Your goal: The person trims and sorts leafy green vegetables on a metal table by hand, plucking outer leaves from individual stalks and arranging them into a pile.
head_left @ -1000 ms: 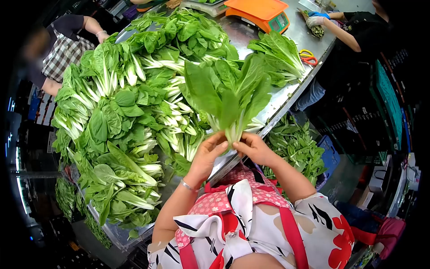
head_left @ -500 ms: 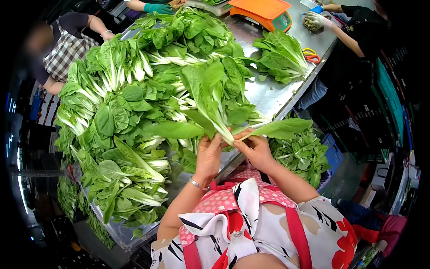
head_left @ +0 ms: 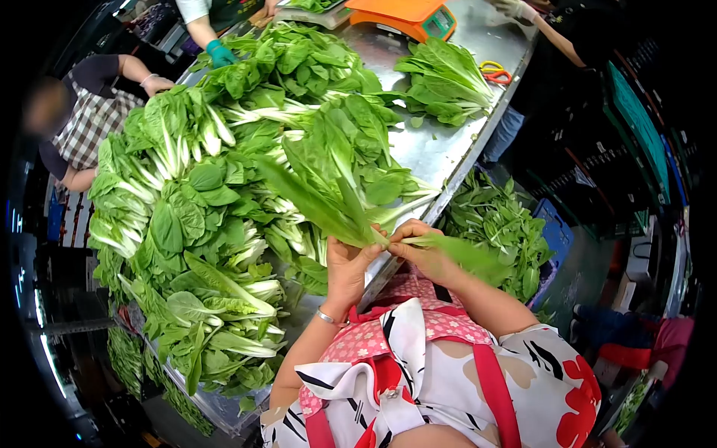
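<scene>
left hand (head_left: pixel 349 270) gripping greens (head_left: pixel 317 209), right hand (head_left: pixel 427 257) pinching blurred leaf (head_left: pixel 476 257). both by counter (head_left: pixel 429 155) edge; bare strip between pile (head_left: pixel 179 216) and edge.

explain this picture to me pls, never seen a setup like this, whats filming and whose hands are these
There is no machine here, just a person working with two bare hands. The camera is worn on that person's head and looks forward and down, so their own arms reach up from the bottom of the picture.

The left hand holds a leafy plant near its pale base. The right hand grips a leaf, blurred; whether it is still attached is hard to tell.

On the metal table lie a big pile of greens, a separate bunch, scissors and an orange scale. Other people are around the table; one wears a teal glove.
</scene>
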`<action>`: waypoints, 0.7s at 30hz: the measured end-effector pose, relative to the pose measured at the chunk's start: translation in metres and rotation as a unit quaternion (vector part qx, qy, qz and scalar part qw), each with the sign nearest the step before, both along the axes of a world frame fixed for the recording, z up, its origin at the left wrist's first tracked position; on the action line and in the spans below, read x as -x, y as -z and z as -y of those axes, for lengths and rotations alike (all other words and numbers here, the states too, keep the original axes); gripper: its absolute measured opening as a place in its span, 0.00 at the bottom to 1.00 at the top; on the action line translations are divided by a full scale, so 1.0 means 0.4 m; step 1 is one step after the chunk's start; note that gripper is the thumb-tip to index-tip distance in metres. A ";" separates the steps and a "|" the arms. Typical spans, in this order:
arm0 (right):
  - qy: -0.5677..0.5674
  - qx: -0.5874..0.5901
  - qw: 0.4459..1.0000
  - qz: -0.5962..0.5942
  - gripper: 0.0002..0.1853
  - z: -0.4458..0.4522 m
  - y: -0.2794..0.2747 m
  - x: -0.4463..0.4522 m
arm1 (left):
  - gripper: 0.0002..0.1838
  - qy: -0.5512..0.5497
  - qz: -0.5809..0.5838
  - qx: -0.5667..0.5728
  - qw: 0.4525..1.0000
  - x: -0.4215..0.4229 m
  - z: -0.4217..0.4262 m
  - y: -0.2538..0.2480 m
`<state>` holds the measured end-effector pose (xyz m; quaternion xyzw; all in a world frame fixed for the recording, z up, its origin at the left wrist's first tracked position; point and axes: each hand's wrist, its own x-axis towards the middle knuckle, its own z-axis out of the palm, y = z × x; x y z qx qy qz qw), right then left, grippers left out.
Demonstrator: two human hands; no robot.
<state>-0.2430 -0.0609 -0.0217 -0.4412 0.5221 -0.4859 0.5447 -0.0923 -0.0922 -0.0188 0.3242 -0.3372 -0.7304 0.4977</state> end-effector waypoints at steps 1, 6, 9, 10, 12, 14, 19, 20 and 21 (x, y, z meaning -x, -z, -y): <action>-0.003 -0.018 1.000 0.024 0.06 -0.008 0.003 0.008 | 0.21 0.021 0.016 0.000 1.000 0.001 -0.002 0.013; -0.024 0.157 0.971 -0.177 0.04 -0.045 0.039 0.052 | 0.20 0.100 0.080 -0.021 0.992 0.025 -0.017 0.008; 0.040 0.058 0.998 -0.009 0.05 -0.067 0.063 0.062 | 0.18 0.154 0.095 0.001 0.984 0.050 -0.018 0.038; 0.039 0.056 0.998 -0.007 0.05 -0.073 0.057 0.061 | 0.18 0.154 0.096 -0.001 0.983 0.059 -0.019 0.034; 0.077 -0.031 0.982 0.169 0.05 -0.078 0.038 0.063 | 0.19 0.178 0.043 -0.037 0.982 0.074 -0.017 0.020; 0.060 -0.048 0.977 0.199 0.06 -0.077 0.051 0.074 | 0.21 0.165 0.038 -0.030 0.985 0.084 -0.015 0.032; -0.073 -0.009 0.996 -0.041 0.11 -0.050 0.045 0.114 | 0.22 0.124 0.096 0.007 0.988 0.098 -0.011 0.023; -0.074 -0.007 0.996 -0.040 0.11 -0.049 0.045 0.115 | 0.22 0.123 0.097 0.009 0.988 0.101 -0.011 0.020; -0.065 -0.055 0.996 0.012 0.11 -0.050 0.044 0.114 | 0.23 0.119 0.090 0.010 0.989 0.102 -0.012 0.017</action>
